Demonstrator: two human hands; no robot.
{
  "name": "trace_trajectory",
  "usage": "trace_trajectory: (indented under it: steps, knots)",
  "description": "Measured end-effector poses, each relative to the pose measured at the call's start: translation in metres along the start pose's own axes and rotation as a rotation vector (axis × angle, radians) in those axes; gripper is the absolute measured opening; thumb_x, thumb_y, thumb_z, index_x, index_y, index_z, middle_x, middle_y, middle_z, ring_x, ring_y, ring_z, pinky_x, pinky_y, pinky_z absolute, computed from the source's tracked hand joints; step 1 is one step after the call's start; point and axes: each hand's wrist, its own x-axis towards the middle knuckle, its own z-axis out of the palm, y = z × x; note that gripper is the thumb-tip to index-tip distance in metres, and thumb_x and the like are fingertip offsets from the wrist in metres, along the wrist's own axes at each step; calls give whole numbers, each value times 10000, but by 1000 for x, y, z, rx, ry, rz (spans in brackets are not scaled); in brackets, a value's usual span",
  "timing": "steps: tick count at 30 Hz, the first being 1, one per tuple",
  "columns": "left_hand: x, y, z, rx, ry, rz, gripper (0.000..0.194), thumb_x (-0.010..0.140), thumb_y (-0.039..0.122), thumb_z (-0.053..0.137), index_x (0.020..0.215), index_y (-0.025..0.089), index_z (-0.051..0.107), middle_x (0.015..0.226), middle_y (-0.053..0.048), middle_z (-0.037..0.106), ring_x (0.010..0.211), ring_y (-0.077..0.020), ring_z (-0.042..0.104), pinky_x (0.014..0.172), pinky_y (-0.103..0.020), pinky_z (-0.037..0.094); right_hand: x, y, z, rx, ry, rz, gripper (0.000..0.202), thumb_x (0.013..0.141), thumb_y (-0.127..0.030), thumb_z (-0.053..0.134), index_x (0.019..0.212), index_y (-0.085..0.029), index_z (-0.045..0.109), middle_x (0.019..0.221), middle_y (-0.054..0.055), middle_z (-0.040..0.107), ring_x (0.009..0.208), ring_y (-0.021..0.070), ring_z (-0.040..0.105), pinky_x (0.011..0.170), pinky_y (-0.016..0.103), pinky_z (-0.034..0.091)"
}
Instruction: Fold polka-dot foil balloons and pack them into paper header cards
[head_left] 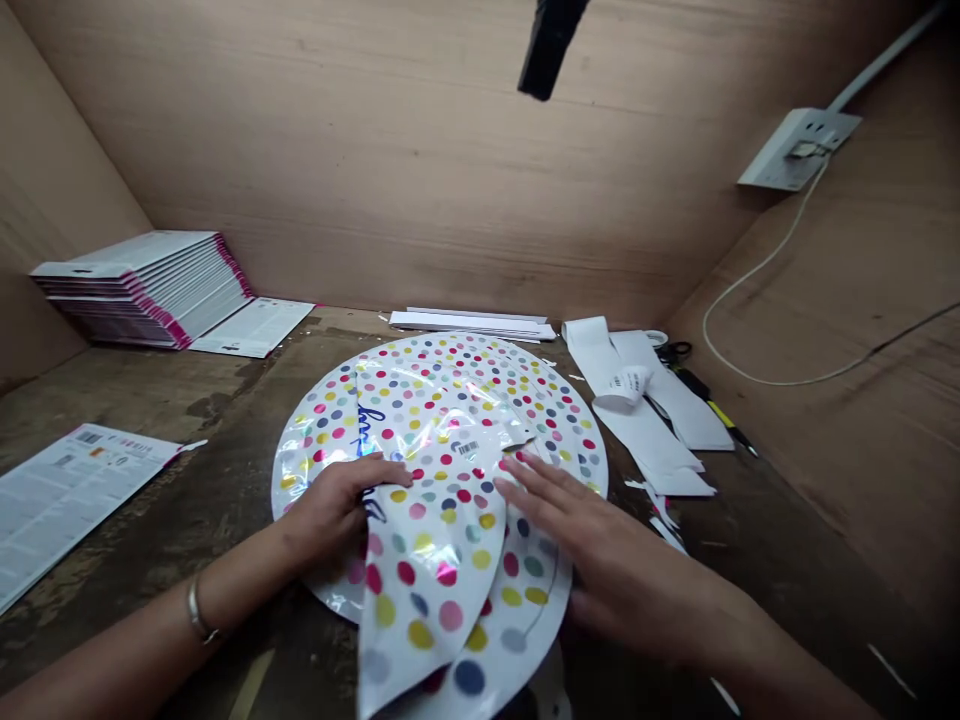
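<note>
A flat white foil balloon (427, 430) with multicoloured dots lies on the table, one side folded over toward the middle. Blue script shows along the fold, and a small barcode is printed near the centre. My left hand (341, 505) is closed on the folded edge, its fingers on top and the thumb partly hidden. On the other side, my right hand (600, 540) lies with fingers stretched out flat, fingertips touching the balloon by the flap's right edge. Neither palm's underside can be seen.
A stack of printed cardboard packs (165, 290) stands at the back left, and a single printed pack (82, 490) lies at left. White paper strips (637, 400), scissors (675, 352) and a yellow-black cutter (720, 415) lie at right. A socket with a cable (802, 150) is on the wall.
</note>
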Motion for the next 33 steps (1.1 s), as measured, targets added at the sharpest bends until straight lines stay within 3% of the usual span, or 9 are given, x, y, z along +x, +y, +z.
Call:
trace_trajectory:
  steps: [3, 6, 10, 12, 14, 18, 23, 27, 33]
  knots:
    - [-21, -11, -9, -38, -60, 32, 247, 829, 241, 513, 1028, 226, 658, 1084, -47, 677, 1062, -224, 599, 978, -371, 415, 11, 34, 18, -12, -5, 26, 622, 804, -284, 568, 1396, -244, 379, 1458, 54, 364, 1366, 269, 260, 1103, 466, 261]
    - [-32, -16, -15, 27, -130, 88, 269, 859, 220, 479, 1069, 252, 643, 1132, -37, 665, 1171, -222, 534, 1078, -417, 298, 19, 45, 35, -29, 67, 34, 431, 831, -196, 494, 1257, -215, 557, 1296, 64, 564, 1270, 242, 421, 1065, 446, 334]
    - [-36, -17, -19, 153, -191, 197, 316, 856, 162, 455, 1105, 261, 622, 1256, -34, 591, 1275, -217, 415, 1059, -404, 326, 20, 36, 39, -70, 166, -3, 524, 820, -160, 484, 1343, -179, 458, 1410, 89, 436, 1317, 234, 344, 1084, 436, 302]
    - [-37, -16, -21, 202, -205, 232, 336, 848, 148, 460, 1130, 258, 606, 1281, -36, 568, 1289, -215, 384, 1054, -388, 333, 23, 34, 38, -30, 116, -37, 594, 820, -243, 536, 1392, -184, 385, 1462, 91, 356, 1343, 241, 300, 1091, 435, 288]
    - [-39, -17, -21, 221, -198, 227, 340, 844, 142, 457, 1129, 253, 605, 1289, -46, 548, 1261, -211, 408, 1035, -360, 352, 29, 38, 36, 52, 44, -61, 577, 809, -295, 574, 1364, -216, 432, 1425, 73, 419, 1309, 240, 361, 1075, 425, 313]
    - [-45, -19, -20, 240, -41, 73, 295, 846, 149, 426, 1049, 229, 623, 1137, -65, 599, 1070, -194, 539, 913, -316, 425, 44, 50, 33, 275, 98, 80, 370, 794, -289, 580, 1158, -256, 635, 1166, 59, 643, 1073, 245, 574, 957, 416, 424]
    - [-41, -12, -15, 292, 232, -305, 205, 848, 273, 432, 879, 194, 618, 917, -69, 662, 863, -233, 603, 738, -336, 440, 68, 54, 21, 437, 119, 350, 228, 767, -228, 523, 904, -219, 705, 906, 25, 709, 859, 223, 643, 758, 314, 488]
    - [-33, -6, -11, 273, 277, -479, 193, 871, 309, 395, 809, 209, 548, 817, -42, 659, 772, -218, 610, 633, -289, 406, 89, 57, 24, 266, 189, 541, 260, 833, -328, 439, 724, -198, 636, 729, 24, 687, 687, 183, 625, 574, 252, 437]
    - [-31, -8, -8, 212, 379, -517, 197, 865, 288, 435, 1047, 228, 391, 684, 37, 622, 653, -185, 608, 580, -252, 370, 104, 54, 38, 12, 252, 648, 343, 858, -462, 397, 649, -216, 515, 651, 35, 622, 628, 197, 567, 517, 272, 314]
